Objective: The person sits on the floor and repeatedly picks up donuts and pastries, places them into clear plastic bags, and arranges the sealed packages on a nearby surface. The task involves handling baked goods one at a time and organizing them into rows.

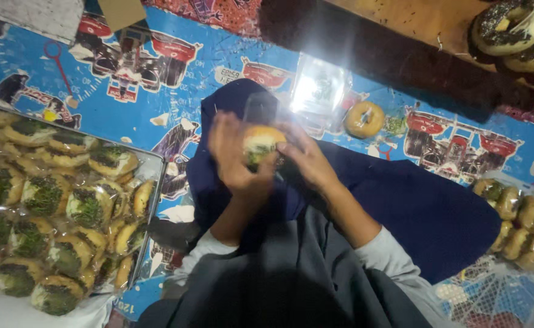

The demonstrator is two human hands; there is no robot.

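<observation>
Both hands meet over my lap around one doughnut [261, 144] with a golden crust and green topping. My left hand [231, 157] cups it from the left, fingers curled over its edge. My right hand [306, 159] grips it from the right. A clear plastic bag [261, 109] stands up just above the doughnut, and the doughnut's upper part seems to sit in its mouth. Dark blue cloth [413, 206] lies under the hands and across my lap.
A metal tray [155, 182] on the left holds several wrapped green-topped doughnuts. A glaring stack of clear bags [318, 91] and a plain doughnut [364, 119] lie beyond my hands. Wrapped doughnuts [522, 225] sit right; chocolate-topped doughnuts [513, 24] top right. A blue car-print mat [157, 103] covers the floor.
</observation>
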